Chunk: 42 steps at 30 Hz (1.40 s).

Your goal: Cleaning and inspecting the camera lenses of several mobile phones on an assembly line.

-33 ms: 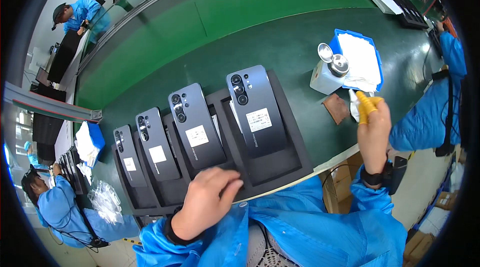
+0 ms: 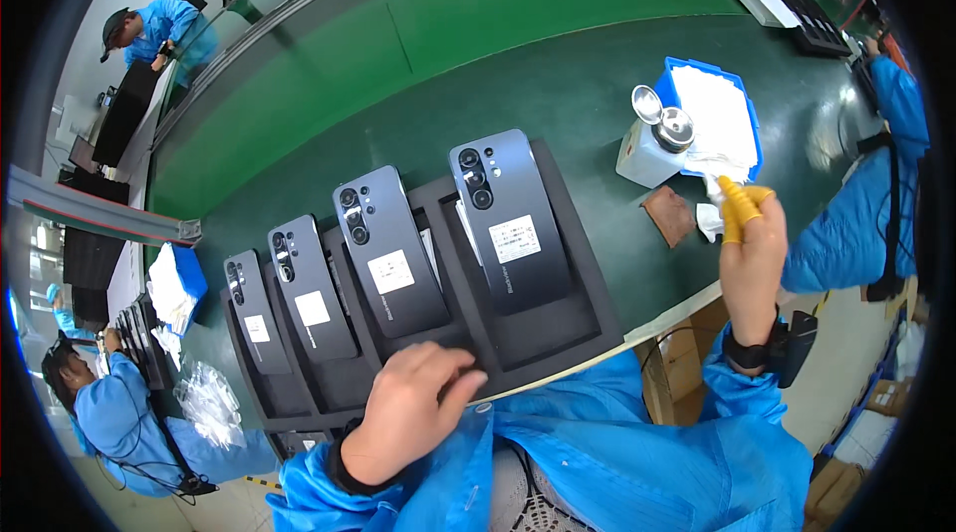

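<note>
My left hand [image 2: 410, 407] hovers at the near edge of a black foam tray [image 2: 597, 318], fingers loosely curled, the thumb apart and nothing in them. Four compartments of the tray each hold a dark grey-blue smartphone, camera side up with a white label; the rightmost phone [image 2: 510, 223] and its neighbour [image 2: 388, 253] lie nearest that hand. At the right, my right hand [image 2: 752, 243] wears yellow finger cots. Its fingers are pressed together beside a crumpled white wipe [image 2: 709, 221]; whatever is between the fingertips is hidden.
A blue bin [image 2: 757, 148] of white wipes stands behind a pump bottle [image 2: 647, 155] with its lid up. A brown cloth [image 2: 668, 217] lies before it. Another blue bin [image 2: 192, 273] and clear plastic bags [image 2: 209, 402] are at the left. Co-workers sit on both sides.
My right hand has shifted slightly right and toward me, its cotted fingers moving off the crumpled white wipe. My left hand has barely moved; the phones stay put.
</note>
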Motion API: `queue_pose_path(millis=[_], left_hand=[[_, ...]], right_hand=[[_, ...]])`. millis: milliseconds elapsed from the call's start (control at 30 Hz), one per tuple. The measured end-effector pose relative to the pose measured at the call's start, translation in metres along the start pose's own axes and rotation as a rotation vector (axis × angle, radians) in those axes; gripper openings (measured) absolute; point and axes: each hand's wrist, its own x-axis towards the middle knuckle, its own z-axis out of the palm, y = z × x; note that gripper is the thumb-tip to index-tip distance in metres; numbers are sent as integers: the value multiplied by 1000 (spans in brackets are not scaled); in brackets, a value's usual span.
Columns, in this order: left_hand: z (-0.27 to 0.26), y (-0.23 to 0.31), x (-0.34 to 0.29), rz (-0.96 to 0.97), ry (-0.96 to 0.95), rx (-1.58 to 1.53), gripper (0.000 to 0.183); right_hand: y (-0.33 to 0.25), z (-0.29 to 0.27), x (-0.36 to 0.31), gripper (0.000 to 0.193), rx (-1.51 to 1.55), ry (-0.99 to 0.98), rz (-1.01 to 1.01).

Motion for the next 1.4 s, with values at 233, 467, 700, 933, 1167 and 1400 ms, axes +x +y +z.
queue_pose_path(millis=[233,467,700,933,1167,1400], left_hand=[[8,0,-35,-74,-23,250,58],[15,0,-45,-156,68,343,56],[16,-3,-51,-163,89,306,55],[-20,12,-61,-87,117,108,52],[8,5,-21,43,75,18,51],[37,-4,-26,6,-116,264,60]], right_hand=[[-39,-2,55,29,-19,142,-298],[-42,15,61,26,-92,35,-352],[-36,13,68,25,-177,-3,-350],[-37,15,75,23,-230,-43,-348],[-96,6,74,35,-13,-12,-495],[-128,64,57,41,190,-310,-697]])
